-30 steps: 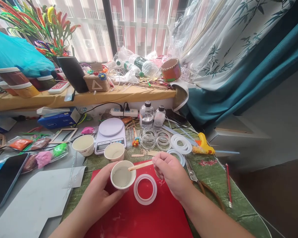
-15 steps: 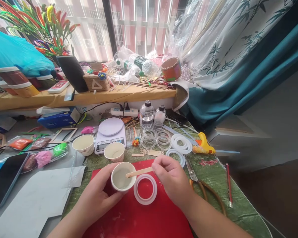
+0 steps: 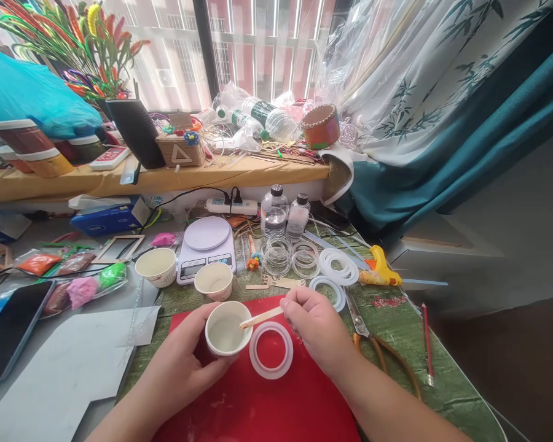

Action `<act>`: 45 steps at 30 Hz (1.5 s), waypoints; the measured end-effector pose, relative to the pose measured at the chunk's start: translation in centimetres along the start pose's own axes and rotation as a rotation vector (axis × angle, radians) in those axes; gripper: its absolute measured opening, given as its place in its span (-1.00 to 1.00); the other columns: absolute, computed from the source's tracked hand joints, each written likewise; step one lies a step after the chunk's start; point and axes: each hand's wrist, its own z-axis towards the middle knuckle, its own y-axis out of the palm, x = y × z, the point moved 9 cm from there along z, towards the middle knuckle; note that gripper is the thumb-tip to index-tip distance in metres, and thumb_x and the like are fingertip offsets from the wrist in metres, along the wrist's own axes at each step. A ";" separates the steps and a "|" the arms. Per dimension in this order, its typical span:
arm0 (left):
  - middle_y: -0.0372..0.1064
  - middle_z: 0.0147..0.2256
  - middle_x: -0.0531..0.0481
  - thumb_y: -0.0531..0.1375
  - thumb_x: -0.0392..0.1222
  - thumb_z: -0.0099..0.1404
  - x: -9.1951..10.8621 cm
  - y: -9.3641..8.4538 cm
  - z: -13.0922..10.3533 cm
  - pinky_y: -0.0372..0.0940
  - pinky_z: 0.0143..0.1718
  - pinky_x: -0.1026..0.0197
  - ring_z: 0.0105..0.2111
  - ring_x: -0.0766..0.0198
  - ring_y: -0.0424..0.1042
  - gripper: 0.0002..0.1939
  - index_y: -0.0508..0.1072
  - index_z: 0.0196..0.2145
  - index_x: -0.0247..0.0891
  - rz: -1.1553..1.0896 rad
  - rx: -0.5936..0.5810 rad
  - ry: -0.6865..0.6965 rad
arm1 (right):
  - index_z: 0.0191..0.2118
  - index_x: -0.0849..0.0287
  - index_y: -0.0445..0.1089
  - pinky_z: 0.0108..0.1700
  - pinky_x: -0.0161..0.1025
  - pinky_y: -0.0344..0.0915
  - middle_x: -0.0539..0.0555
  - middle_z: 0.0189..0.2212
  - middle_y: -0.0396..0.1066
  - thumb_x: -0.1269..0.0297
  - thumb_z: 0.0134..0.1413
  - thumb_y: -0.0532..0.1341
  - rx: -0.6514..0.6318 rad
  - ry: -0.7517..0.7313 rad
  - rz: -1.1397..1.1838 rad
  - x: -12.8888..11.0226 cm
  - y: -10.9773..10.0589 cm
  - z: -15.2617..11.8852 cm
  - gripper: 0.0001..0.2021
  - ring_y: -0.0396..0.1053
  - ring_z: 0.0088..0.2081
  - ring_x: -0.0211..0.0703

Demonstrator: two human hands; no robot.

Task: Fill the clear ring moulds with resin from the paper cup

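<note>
Gripping paper cup: left hand | pinching wooden stick: right hand | scale lettering: illegible

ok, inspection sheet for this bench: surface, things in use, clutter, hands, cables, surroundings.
Surface: red mat on green wood-patterned tabletop.
In use: paper cup with clear-looking liquid; wooden stick, tip over the cup's mouth; white ring on the mat.
Clutter: scale, scissors, glue gun, phone.
Hands: left hand holds the cup; right hand pinches the stick.
Cables: black cable at the power strip, behind the scale.
Surroundings: window and crowded ledge behind, teal curtain at right.
</note>
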 end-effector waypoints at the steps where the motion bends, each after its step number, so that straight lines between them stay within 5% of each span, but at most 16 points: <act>1: 0.68 0.14 -0.04 0.38 0.02 0.41 -0.3 -0.2 0.0 0.63 0.05 0.14 0.06 0.02 0.73 -0.47 0.47 0.28 0.03 0.003 0.006 -0.010 | -0.47 0.07 0.25 -0.43 -0.27 0.00 -0.14 -0.59 0.15 0.05 0.13 0.34 0.007 0.006 0.011 0.0 -0.2 0.1 -0.67 0.00 -0.51 -0.30; 7: 0.66 0.16 -0.09 0.35 0.09 0.43 -1.6 -1.2 0.2 0.60 0.14 0.01 0.10 -0.07 0.70 -0.45 0.47 0.31 0.00 0.018 0.060 -0.050 | -0.47 0.08 0.29 -0.45 -0.30 0.07 -0.11 -0.61 0.27 0.02 0.07 0.37 0.030 0.031 0.164 -0.3 -0.6 0.3 -0.67 0.12 -0.54 -0.29; 16: 0.67 0.16 -0.06 0.39 0.04 0.38 -1.2 0.0 0.0 0.61 0.07 0.09 0.08 -0.02 0.72 -0.47 0.51 0.26 0.02 0.021 -0.011 -0.036 | -0.48 0.08 0.28 -0.46 -0.30 0.04 -0.12 -0.62 0.28 0.01 0.07 0.39 -0.044 0.062 0.110 0.4 1.0 0.3 -0.65 0.10 -0.56 -0.32; 23: 0.67 0.10 -0.15 0.34 0.18 0.45 -2.7 -1.6 -0.1 0.63 0.02 0.01 0.03 -0.09 0.70 -0.42 0.47 0.29 -0.08 0.011 0.106 -0.141 | -0.48 0.06 0.25 -0.44 -0.28 0.02 -0.11 -0.61 0.27 0.05 0.06 0.30 0.043 0.025 0.129 -0.8 -0.8 0.4 -0.71 0.09 -0.54 -0.29; 31: 0.67 0.10 -0.12 0.37 0.21 0.41 -2.6 -1.5 -0.3 0.62 0.05 0.01 0.02 -0.08 0.70 -0.42 0.48 0.26 -0.06 0.025 0.118 -0.127 | -0.55 0.06 0.11 -0.43 -0.27 -0.06 -0.12 -0.61 0.08 0.21 -0.06 0.18 -0.075 0.088 -0.251 -1.0 0.0 -0.2 -0.79 0.01 -0.50 -0.28; 45: 0.63 0.19 -0.12 0.35 0.08 0.44 -1.7 -0.5 -0.1 0.60 0.15 -0.04 0.11 -0.08 0.68 -0.43 0.45 0.33 0.01 -0.011 0.028 -0.066 | -0.52 0.04 0.07 -0.41 -0.24 -0.05 -0.13 -0.59 0.05 0.25 -0.05 0.16 -0.089 0.071 -0.415 -0.1 0.4 0.0 -0.80 0.01 -0.48 -0.25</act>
